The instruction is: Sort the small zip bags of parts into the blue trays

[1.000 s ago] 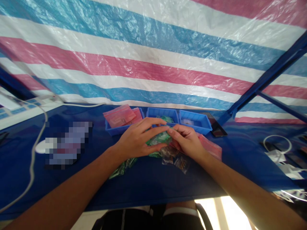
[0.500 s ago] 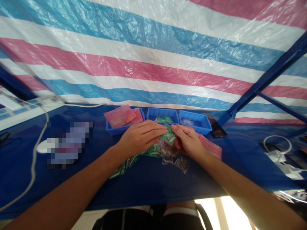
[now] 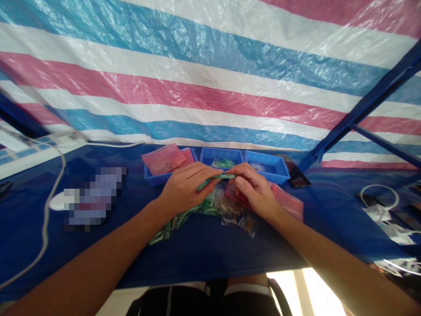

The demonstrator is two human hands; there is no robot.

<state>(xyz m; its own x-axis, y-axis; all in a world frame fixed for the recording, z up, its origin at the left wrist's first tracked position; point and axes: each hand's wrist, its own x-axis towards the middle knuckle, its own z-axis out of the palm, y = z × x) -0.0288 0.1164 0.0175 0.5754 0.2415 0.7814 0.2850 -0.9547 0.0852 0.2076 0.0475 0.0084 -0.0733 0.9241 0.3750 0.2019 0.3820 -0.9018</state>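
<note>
A small green plastic bag (image 3: pixel 226 176) is stretched edge-on between my two hands. My left hand (image 3: pixel 186 184) pinches one end between thumb and fingers. The other end is in the fingers of my right hand (image 3: pixel 255 186). Below them on the table lie several green bags (image 3: pixel 210 205) and clear bags (image 3: pixel 248 223) with small brass-coloured parts inside. Pink zip bags (image 3: pixel 287 202) lie beneath and beside my right hand. What the held bag contains cannot be made out.
Behind my hands stand a left blue bin (image 3: pixel 158 180) with pink bags (image 3: pixel 163 159), a middle blue bin (image 3: pixel 210 153) with green bags, and a right blue bin (image 3: pixel 278 175) with a clear bag. A dark phone-like slab (image 3: pixel 298 175) lies at right, a white cable (image 3: pixel 46 219) at left.
The green bag was tilted with its face visible; now it is turned edge-on and level. My right fingers have shifted to its top edge, with the thumb lower.
</note>
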